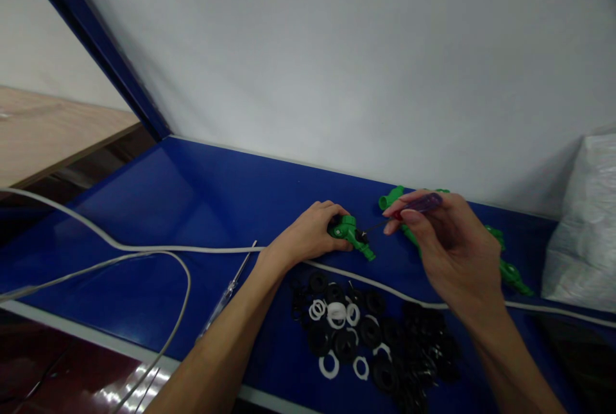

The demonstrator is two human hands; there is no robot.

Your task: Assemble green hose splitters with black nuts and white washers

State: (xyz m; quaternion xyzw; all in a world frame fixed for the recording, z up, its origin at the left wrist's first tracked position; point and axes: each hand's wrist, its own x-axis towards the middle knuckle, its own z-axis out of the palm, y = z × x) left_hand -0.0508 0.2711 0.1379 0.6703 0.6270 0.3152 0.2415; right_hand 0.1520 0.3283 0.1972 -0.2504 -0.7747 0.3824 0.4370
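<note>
My left hand point(310, 234) is closed around a green plastic valve part point(353, 234) that rests on the blue table point(183, 202). My right hand point(445, 237) pinches a small screwdriver point(414, 207) with a red and purple handle; its thin tip points left and meets the green part. More green plastic parts point(507, 269) lie behind and to the right of my right hand, partly hidden by it.
A heap of black and white rings point(366, 334) lies near the table's front edge between my forearms. A second screwdriver point(226, 292) lies left of my left arm. White cables point(144, 250) cross the table. A white bag point(584, 228) stands at right; the wall is close behind.
</note>
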